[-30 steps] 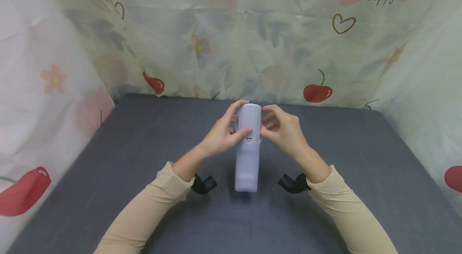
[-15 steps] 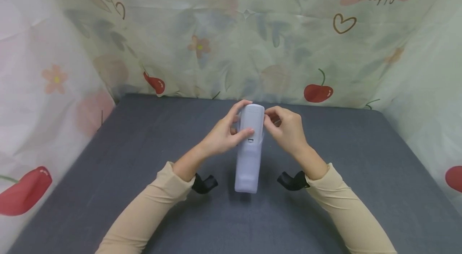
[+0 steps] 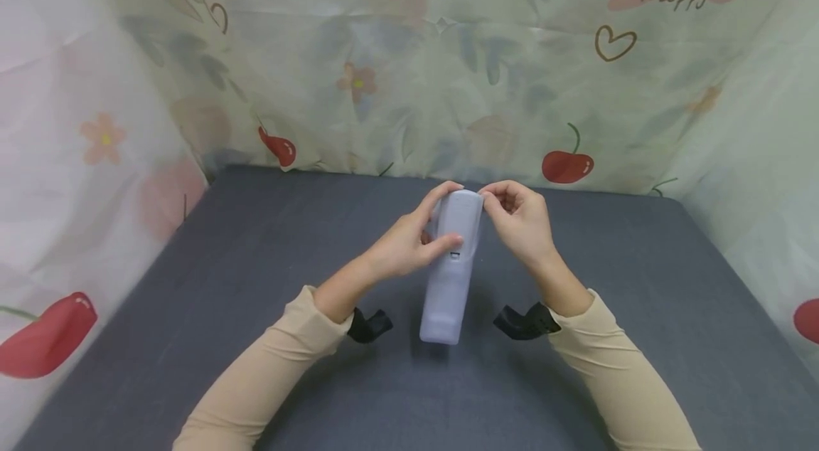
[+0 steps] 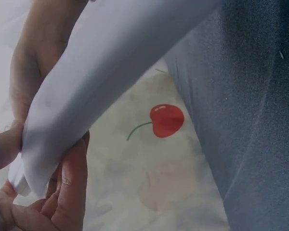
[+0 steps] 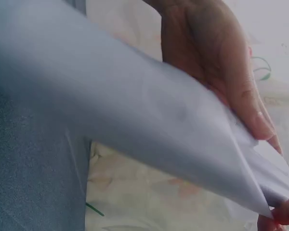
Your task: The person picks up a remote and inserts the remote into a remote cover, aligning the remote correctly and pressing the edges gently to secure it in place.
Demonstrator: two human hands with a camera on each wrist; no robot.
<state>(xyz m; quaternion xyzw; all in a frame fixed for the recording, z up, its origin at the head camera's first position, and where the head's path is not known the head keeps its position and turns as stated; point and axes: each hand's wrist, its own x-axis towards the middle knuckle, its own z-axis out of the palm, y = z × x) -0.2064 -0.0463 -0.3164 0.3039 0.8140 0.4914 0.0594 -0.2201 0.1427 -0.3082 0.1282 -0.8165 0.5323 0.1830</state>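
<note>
A white remote control [image 3: 462, 213] stands tilted, its back with a small latch facing me, inside a translucent whitish plastic sleeve [image 3: 443, 316] that hangs below it. My left hand [image 3: 409, 241] grips the remote, thumb across its back and index finger over its top end. Up at the right top corner, my right hand [image 3: 521, 220] pinches the sleeve's edge between thumb and fingertip. In the right wrist view the remote's end [image 5: 274, 175] shows out of the sleeve's open mouth [image 5: 245, 163]. The left wrist view has the left fingers [image 4: 73, 187] curled around that end.
Dark grey cloth covers the table [image 3: 307, 237]. Behind it hangs a printed curtain [image 3: 409, 109] with cherries and flowers, and more of this fabric closes both sides. Black straps [image 3: 371, 326] stick out from both wrists.
The remote and sleeve have tilted, with the top end moving right. My right hand has gone from the remote's side up to the top corner, its fingers drawing together there.
</note>
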